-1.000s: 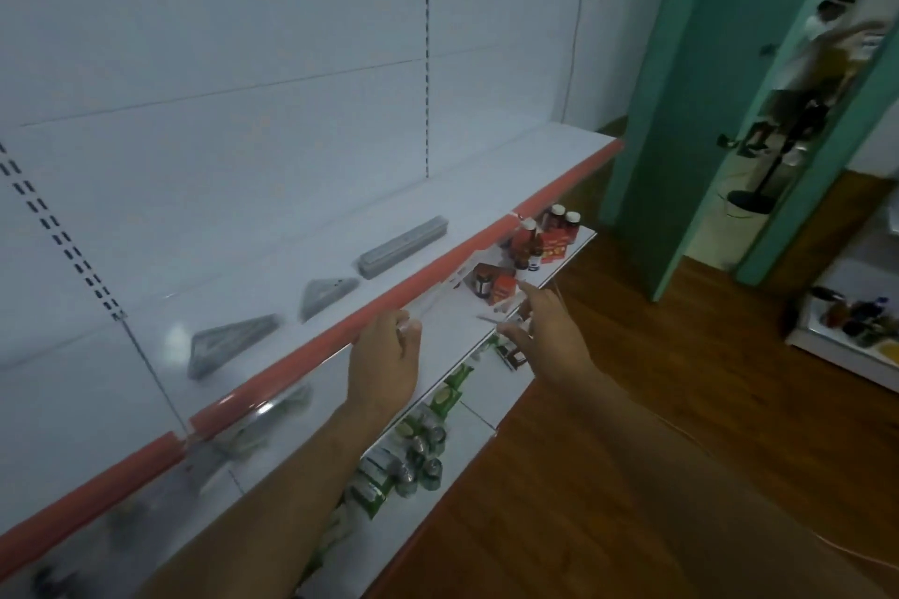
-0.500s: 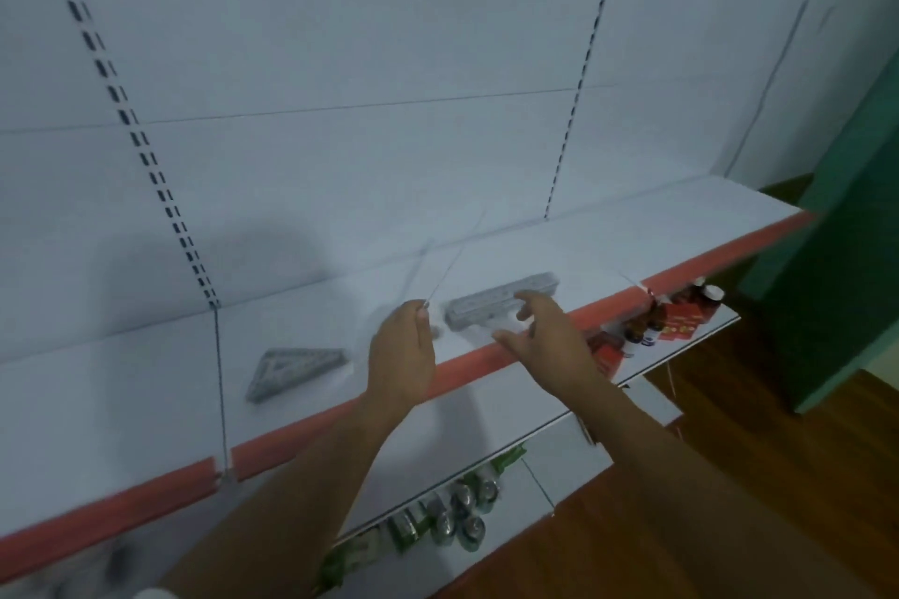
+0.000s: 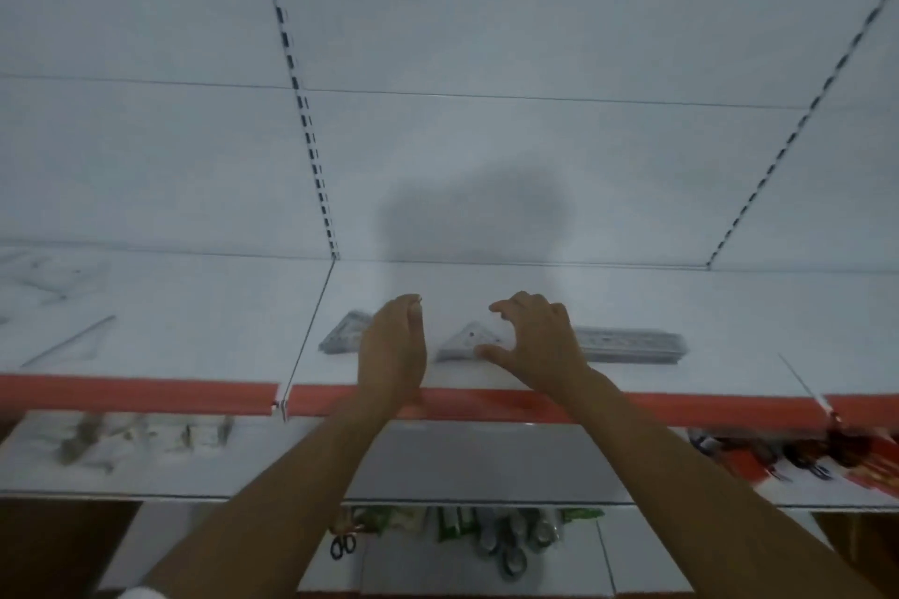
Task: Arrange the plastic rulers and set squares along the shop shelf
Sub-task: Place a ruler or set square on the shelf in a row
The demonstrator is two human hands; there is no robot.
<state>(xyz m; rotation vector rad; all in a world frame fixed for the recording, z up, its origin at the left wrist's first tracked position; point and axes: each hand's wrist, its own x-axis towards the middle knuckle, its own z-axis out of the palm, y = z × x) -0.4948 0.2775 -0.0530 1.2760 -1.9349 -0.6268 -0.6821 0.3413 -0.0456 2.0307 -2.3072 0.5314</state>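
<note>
Set square [image 3: 469, 343] on shelf [image 3: 729, 306] between spread right grip [image 3: 535, 340] thumb and fingers; contact unclear.

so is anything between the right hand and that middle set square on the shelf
Nothing visible is. The right hand is already at the middle set square, thumb and fingers curved around its right end. The stack of rulers lies behind the hand, to its right, not in the way.

Both bare forearms reach forward and upward from the bottom of the view, side by side. The left hand [image 3: 393, 350] stands on its edge, fingers straight and close together, thumb side up. The right hand [image 3: 537, 340] is spread, with the fingers curved downward and the thumb stretched out to the left.
</note>
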